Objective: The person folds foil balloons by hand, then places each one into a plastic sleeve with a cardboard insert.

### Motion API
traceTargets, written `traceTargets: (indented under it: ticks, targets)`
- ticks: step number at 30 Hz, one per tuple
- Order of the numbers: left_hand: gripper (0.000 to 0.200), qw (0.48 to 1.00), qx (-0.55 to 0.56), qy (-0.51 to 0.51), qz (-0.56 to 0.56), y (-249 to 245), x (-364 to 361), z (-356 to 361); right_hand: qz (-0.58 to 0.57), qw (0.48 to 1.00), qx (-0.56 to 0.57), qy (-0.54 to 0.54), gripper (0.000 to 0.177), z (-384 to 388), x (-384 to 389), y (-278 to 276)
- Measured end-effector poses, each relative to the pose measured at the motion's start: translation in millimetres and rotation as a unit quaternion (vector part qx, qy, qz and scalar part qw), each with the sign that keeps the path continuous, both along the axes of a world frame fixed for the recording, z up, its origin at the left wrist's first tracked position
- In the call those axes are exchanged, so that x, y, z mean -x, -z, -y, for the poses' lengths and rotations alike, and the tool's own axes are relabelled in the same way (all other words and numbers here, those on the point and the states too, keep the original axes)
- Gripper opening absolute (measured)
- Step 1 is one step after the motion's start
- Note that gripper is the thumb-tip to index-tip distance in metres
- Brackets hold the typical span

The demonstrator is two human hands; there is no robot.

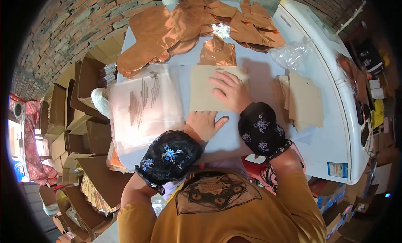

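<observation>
A flat tan cardboard piece with a small slot near its far edge lies in front of me on the pale table. My right hand rests on top of it, fingers stretched out and slightly apart. At its near edge is my left hand, palm down, its thumb held away and its fingertips hidden beneath the cardboard. Just beyond the far edge, copper-coloured foil shows. To the left lies a stack of clear plastic bags with printed text; more tan cardboard pieces are piled to the right.
Copper-coloured foil pieces spread across the table's far side, with crumpled white material among them. Crumpled clear plastic sits near a white appliance on the right. Brown cardboard boxes crowd the left side.
</observation>
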State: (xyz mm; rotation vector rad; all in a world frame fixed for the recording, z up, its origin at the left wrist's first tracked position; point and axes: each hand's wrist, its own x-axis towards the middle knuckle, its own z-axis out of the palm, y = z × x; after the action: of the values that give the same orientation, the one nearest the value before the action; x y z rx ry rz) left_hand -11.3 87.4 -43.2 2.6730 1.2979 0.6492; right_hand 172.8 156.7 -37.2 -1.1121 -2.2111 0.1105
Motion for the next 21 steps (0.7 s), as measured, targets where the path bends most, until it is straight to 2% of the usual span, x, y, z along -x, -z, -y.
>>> traceTargets:
  ticks: [1, 7, 10, 13, 15, 16, 17, 18, 21]
  targets:
    - [0.059, 1.0, -0.024, -0.004, -0.019, 1.1, -0.1, 1.6, -0.001, 1.0, 0.016, 0.009, 0.039, -0.6, -1.2, 1.1]
    - [0.058, 0.999, -0.003, 0.001, -0.042, -17.8, 0.1, 11.9, -0.017, 1.0, 0.009, 0.021, 0.038, -3.6, -3.2, 7.0]
    - [0.049, 0.997, -0.066, 0.04, -0.022, -36.5, 9.6, 24.6, -0.02, 0.999, 0.027, 0.025, 0.038, -2.7, -3.0, 6.9]
    - [0.031, 0.981, 0.189, 0.039, 0.01, -87.1, 33.3, 28.8, -0.003, 0.999, 0.02, 0.034, 0.04, -2.3, -2.5, 8.6]
    - [0.021, 0.938, 0.28, -0.097, 0.183, -108.0, 41.3, -0.3, 0.002, 0.999, 0.008, 0.046, 0.041, 0.7, -0.5, 7.0]
    - [0.019, 0.869, 0.375, -0.194, 0.257, -115.7, 39.3, -20.8, 0.005, 0.999, 0.002, 0.051, 0.042, 3.1, 0.8, 5.8]
    - [0.021, 0.969, 0.089, -0.071, 0.219, -67.8, 55.9, -68.0, 0.009, 0.999, -0.01, 0.046, 0.042, 5.4, 2.1, 4.9]
    - [0.023, 0.976, 0.088, -0.099, 0.172, -58.3, 59.8, -93.6, 0.014, 0.999, -0.024, 0.042, 0.043, 8.1, 3.5, 3.6]
    - [0.027, 0.973, 0.127, -0.119, 0.15, -9.7, 60.6, -171.4, 0.026, 0.998, -0.058, 0.024, 0.043, 11.7, 3.9, -1.3]
